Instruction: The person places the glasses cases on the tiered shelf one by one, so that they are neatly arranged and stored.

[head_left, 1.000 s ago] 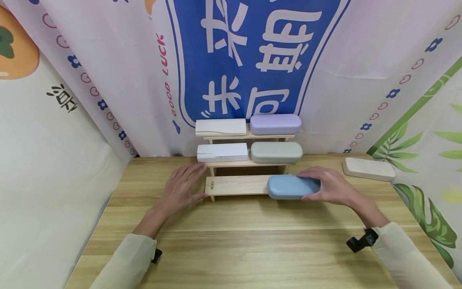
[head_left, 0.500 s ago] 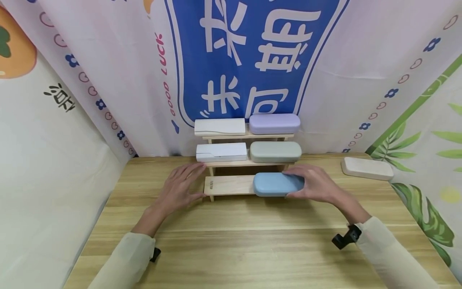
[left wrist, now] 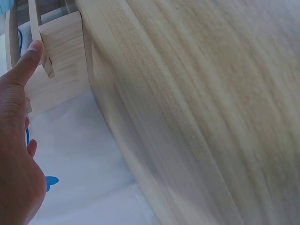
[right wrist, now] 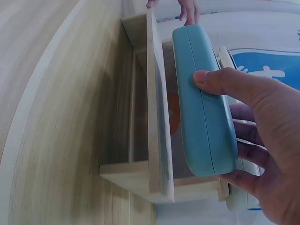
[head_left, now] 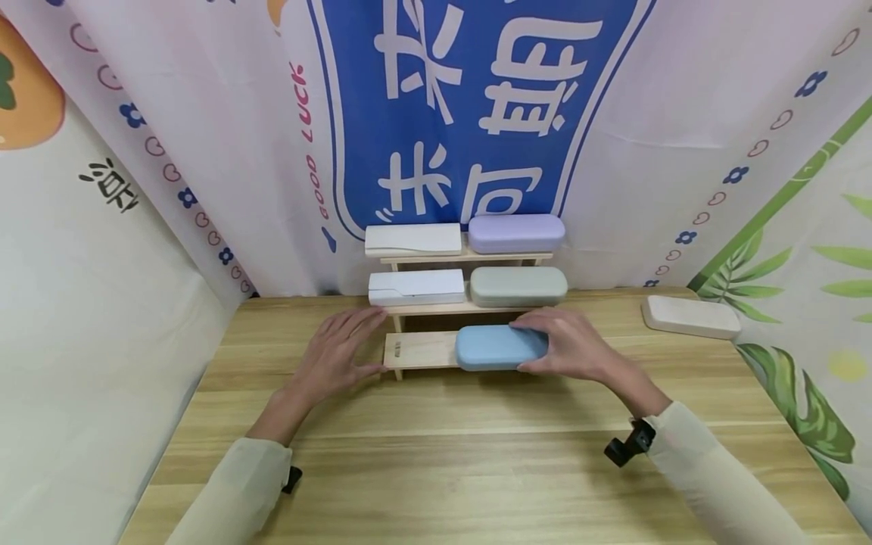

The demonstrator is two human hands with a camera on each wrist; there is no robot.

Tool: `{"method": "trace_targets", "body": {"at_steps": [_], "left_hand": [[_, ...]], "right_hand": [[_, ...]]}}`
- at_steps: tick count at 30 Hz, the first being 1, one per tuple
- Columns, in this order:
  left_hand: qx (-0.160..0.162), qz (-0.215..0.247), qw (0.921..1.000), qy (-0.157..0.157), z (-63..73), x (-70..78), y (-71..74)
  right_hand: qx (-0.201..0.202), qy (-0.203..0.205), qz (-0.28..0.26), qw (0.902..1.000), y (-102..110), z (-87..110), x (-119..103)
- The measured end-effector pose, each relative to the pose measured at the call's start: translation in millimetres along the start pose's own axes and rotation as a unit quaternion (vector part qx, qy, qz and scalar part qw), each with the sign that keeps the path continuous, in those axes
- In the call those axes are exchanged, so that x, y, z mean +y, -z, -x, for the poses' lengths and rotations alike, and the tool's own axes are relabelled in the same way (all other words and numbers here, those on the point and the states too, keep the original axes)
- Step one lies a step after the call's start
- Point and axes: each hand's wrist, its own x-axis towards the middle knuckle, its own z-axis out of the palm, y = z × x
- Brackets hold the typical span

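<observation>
My right hand (head_left: pixel 572 344) holds a light blue glasses case (head_left: pixel 493 348) by its right end, thumb at the front and fingers behind. The case is over the lowest step of a three-step wooden display stand (head_left: pixel 422 350). In the right wrist view a gap shows between the glasses case (right wrist: pixel 206 112) and the step's board (right wrist: pixel 159 112). At the stand's left end rests my left hand (head_left: pixel 341 350), its thumb touching the lowest step and its fingers near the middle step. The left wrist view shows this thumb (left wrist: pixel 26 65) against the board's end.
White cases (head_left: pixel 417 288) (head_left: pixel 413 240) stand on the left of the upper steps, with a grey-green case (head_left: pixel 519 287) and a lilac case (head_left: pixel 516 233) beside them. A cream case (head_left: pixel 691 316) lies on the wooden table (head_left: pixel 443 469) at right. A printed curtain (head_left: pixel 654 166) hangs behind.
My right hand has carried the blue glasses case leftward along the lowest step, from beyond its right end toward its middle. The left hand stays at the stand's left end.
</observation>
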Motion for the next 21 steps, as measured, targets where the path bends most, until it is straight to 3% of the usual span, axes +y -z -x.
{"method": "trace_targets", "body": {"at_steps": [21], "left_hand": [[-0.004, 0.01, 0.9999, 0.003, -0.1, -1.3, -0.2]], "right_hand": [[0.011, 0.006, 0.004, 0.9999, -27, -30.7, -18]]}}
